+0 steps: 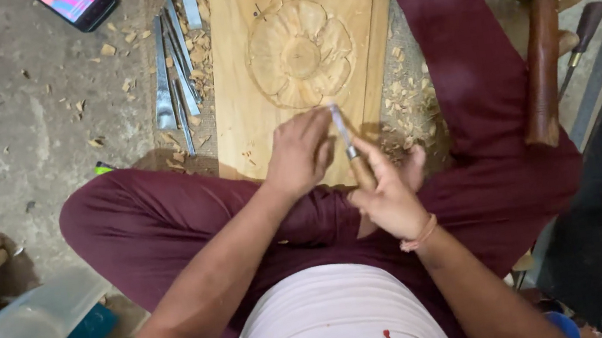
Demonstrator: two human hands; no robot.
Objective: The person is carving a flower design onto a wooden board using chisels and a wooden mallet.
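The chisel [349,146] sits in the right hand [391,195], fingers wrapped round its wooden handle, and its long axis runs up and slightly left from that hand, blade tip resting at the lower edge of the carved flower [299,53] on the wooden board [245,106]. The left hand [300,153] lies just beside the blade, fingers curled together and pressing near the steel; it is the nearer of the two to the flower. The board's near edge is hidden under both hands and the crossed legs, and the exact cutting tip is hard to make out. Spare chisels [173,69] lie on the floor along the board's left edge, a mallet [544,25] well off to the right
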